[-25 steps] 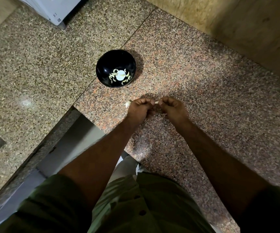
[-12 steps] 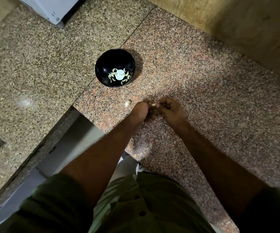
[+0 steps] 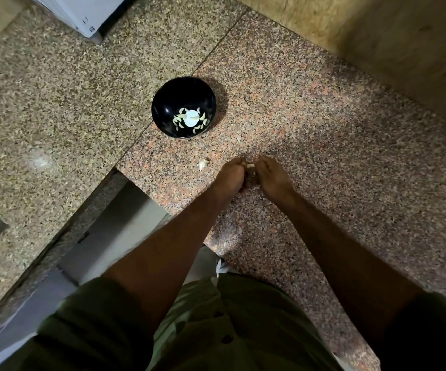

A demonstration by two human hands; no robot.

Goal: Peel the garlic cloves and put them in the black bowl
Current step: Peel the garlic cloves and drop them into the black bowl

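A black bowl (image 3: pixel 168 103) stands on the granite counter, with several peeled pale cloves around a white spot at its bottom. Below and right of it, my left hand (image 3: pixel 230 175) and my right hand (image 3: pixel 272 175) meet fingertip to fingertip and pinch one small white garlic clove (image 3: pixel 250 166) between them. Only a sliver of that clove shows; my fingers hide the rest. A loose piece of garlic (image 3: pixel 202 164) lies on the counter just left of my left hand.
The pink granite counter (image 3: pixel 323 129) runs out to the right and back to a beige wall (image 3: pixel 377 36). A grey slab joins it on the left, with a white appliance (image 3: pixel 82 12) at the far edge. The counter's front edge drops off below my left forearm.
Both hands have tightened together around the clove and turned knuckles up, hiding more of it. The bowl and the loose piece on the counter have stayed put.
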